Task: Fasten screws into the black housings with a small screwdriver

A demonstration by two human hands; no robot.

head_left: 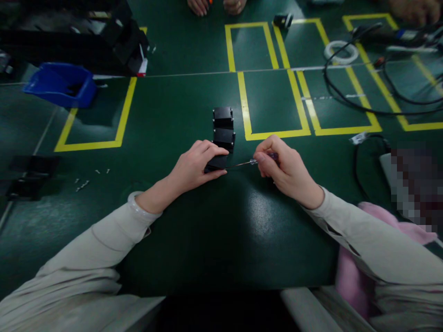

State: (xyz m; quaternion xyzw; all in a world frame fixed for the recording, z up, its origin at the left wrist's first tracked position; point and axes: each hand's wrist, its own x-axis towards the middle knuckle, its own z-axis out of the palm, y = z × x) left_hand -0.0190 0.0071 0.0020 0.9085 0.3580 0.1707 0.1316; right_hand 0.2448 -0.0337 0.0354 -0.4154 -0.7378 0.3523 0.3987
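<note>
My left hand (pixel 200 165) grips a small black block-shaped part (pixel 217 162) on the green table, thumb along its near side and fingers over the top. A screwdriver (pixel 254 161) with a clear handle is pinched in my right hand (pixel 282 168). Its thin shaft points left, and the tip reaches the right side of the held block, near my left thumb. Just beyond stand two similar black blocks in a column, a middle one (pixel 224 137) and a far one (pixel 223 115), with small bright screw heads at their sides.
Several loose screws (pixel 82 185) lie left, near dark parts (pixel 31 175). A blue bin (pixel 62 85) stands beside a black rack (pixel 114 41). Yellow tape (pixel 277 135) marks rectangles. Black cable (pixel 367 108) and a white ring (pixel 341 52) lie right. Another person's hands (pixel 216 5) show opposite.
</note>
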